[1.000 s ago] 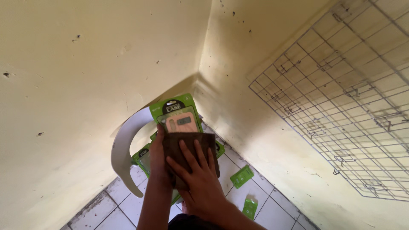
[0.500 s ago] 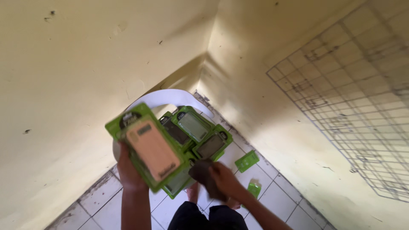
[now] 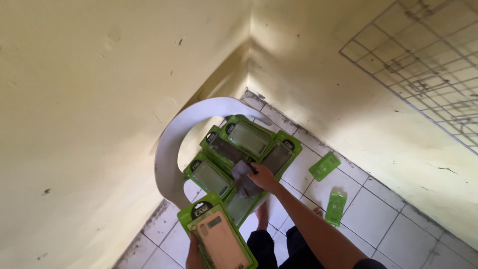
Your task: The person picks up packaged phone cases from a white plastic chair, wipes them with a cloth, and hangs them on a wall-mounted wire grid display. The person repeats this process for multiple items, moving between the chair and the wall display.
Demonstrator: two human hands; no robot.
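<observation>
Currently: right hand (image 3: 264, 177), grip closed on a dark cloth (image 3: 244, 179), pressing it onto green blister packs (image 3: 249, 142) fanned across a white plastic chair (image 3: 169, 149). Left hand (image 3: 195, 256), grip closed on a green pack with a peach phone case (image 3: 219, 236), low in view. Two small green packs (image 3: 324, 166) lie on the tiled floor (image 3: 368, 214) near the wall.

White chair (image 3: 172, 149) in a yellow wall corner, its seat piled with green phone-case packs (image 3: 249, 142). Right hand (image 3: 262, 175) presses a grey cloth (image 3: 244, 178) on the pile. Left hand (image 3: 194, 256) holds one pack, peach case (image 3: 221, 240). Two packs (image 3: 324, 166) on tiled floor (image 3: 378, 219). Wire grid (image 3: 423, 60) on right wall.
</observation>
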